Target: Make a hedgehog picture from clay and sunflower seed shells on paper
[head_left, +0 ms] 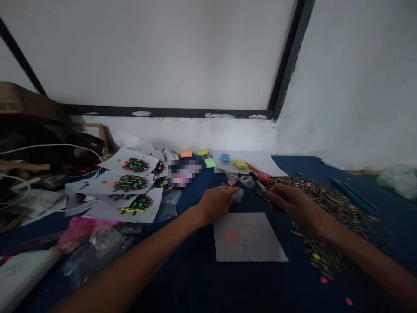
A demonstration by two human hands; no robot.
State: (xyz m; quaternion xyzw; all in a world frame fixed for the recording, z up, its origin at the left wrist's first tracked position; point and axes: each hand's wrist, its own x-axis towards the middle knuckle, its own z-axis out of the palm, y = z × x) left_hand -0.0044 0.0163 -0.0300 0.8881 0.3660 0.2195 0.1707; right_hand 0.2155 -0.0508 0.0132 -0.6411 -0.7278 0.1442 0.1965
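Note:
My left hand (216, 204) is closed, its fingertips on a small clear plastic bag (239, 195) behind the drawing sheet. My right hand (291, 199) is closed at the edge of the seed pile, with a slim metal tool (260, 185) reaching from its fingertips toward the back left; its exact kind is unclear. Between my forearms lies a white paper sheet (250, 248) with an orange patch and a faint drawn outline. Another small clear bag (232, 178) with orange bits lies just behind my left fingers, beside a clear round piece (246, 181).
Striped sunflower seeds (325, 202) spread across the right side. Paper sheets with seed-covered animal figures (137, 182) are stacked at the left. Coloured clay blocks (240, 164), a red-orange pen (262, 176) and blue tweezers (353, 194) lie farther back. Plastic wrappers (107, 239) cover the front left.

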